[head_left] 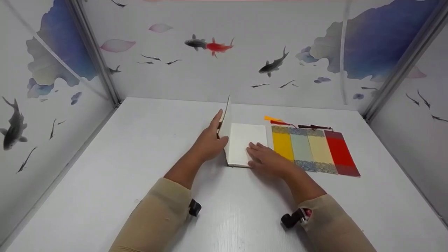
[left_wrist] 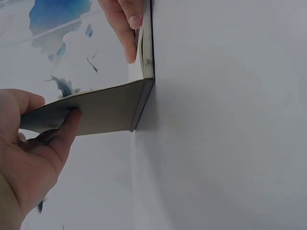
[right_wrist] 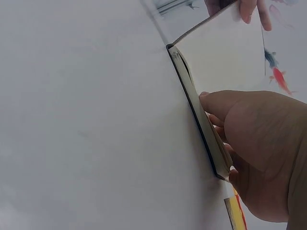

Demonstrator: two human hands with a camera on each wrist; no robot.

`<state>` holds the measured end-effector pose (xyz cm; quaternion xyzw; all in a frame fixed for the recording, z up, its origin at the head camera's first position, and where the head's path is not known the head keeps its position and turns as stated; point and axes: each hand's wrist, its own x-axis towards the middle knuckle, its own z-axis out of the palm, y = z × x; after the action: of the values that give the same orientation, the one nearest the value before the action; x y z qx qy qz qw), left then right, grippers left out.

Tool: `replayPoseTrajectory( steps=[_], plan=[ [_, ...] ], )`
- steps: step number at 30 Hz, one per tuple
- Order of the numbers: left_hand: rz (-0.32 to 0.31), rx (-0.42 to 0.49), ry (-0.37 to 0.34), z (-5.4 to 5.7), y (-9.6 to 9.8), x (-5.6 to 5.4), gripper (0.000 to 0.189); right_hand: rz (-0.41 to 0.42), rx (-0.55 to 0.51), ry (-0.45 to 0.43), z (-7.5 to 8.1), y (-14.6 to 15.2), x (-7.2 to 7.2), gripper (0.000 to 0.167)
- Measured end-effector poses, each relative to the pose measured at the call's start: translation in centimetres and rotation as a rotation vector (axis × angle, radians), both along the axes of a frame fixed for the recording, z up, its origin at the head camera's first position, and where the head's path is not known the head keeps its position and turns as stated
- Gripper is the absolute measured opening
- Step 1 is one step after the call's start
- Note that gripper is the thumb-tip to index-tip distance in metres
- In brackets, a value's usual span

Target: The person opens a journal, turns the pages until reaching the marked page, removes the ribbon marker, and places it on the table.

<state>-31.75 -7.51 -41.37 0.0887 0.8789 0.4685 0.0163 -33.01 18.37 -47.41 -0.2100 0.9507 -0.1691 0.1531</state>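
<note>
A hardcover book (head_left: 246,140) with blank cream pages lies open near the table's middle. Its left cover (left_wrist: 108,108) stands nearly upright from the spine. My left hand (head_left: 210,141) pinches that cover, thumb on the inner side and fingers against the outside. My right hand (head_left: 269,161) rests on the right-hand page near its lower right corner, fingers spread. In the right wrist view the thumb of the right hand (right_wrist: 259,143) lies at the edge of the page block.
Right of the book, tasselled bookmarks lie side by side: yellow (head_left: 282,143), pale green (head_left: 301,147), cream (head_left: 320,147) and red (head_left: 341,148). Their tassels (head_left: 315,127) point toward the back wall (head_left: 210,80), which is painted with fish. The white table (head_left: 140,140) extends around them.
</note>
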Motion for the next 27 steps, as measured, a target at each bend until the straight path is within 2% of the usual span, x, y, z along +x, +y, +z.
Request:
replayPoseTrajectory(
  steps=[7,12,15,18,23,27],
  plan=[
    [-0.060,-0.006,-0.011,-0.5,1.7,0.0,0.071,0.005,0.007,0.002,-0.2,0.1,-0.1,0.071],
    [-0.082,-0.007,-0.012,-0.7,2.5,-0.1,0.062,-0.093,-0.078,-0.031,0.1,0.2,-0.3,0.068],
    [-0.086,-0.013,-0.016,-0.7,2.9,0.0,0.061,-0.190,-0.219,-0.024,1.1,0.3,0.0,0.063],
    [-0.098,-0.023,-0.019,-0.6,3.4,0.0,0.059,-0.245,-0.408,0.010,2.3,0.5,0.4,0.059],
    [-0.110,-0.073,0.006,-0.5,4.4,0.0,0.056,-0.206,-0.723,0.059,3.7,0.7,0.7,0.057],
    [-0.129,-0.119,0.040,-0.6,5.2,0.0,0.054,-0.174,-0.873,0.049,4.0,0.8,0.6,0.057]
  ],
)
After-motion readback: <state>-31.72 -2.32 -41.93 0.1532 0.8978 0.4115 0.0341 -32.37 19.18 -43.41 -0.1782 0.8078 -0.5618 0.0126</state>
